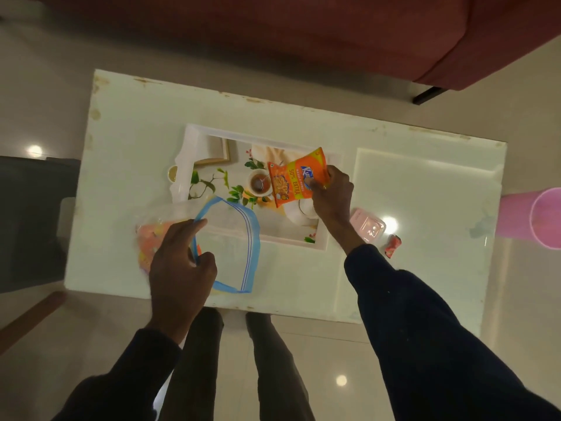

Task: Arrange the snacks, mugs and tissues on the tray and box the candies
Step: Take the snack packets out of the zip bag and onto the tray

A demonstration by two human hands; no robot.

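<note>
My right hand [332, 192] pinches an orange snack packet [296, 179] by its right edge, holding it over the right part of the white printed tray [194, 141]. My left hand [182, 262] grips the blue zip rim of a clear plastic bag [230, 235] lying on the table's near left. More orange and yellow packets [148, 235] show through the bag by my left hand. A small pink candy box [368, 227] with a clear lid sits right of the tray, and a red wrapped candy [393, 246] lies beside it.
The white table [425, 183] stands between a red sofa [334, 34] at the far side and my legs at the near edge. A pink bucket [543, 218] stands on the floor to the right. A dark chair [33, 220] is at the left.
</note>
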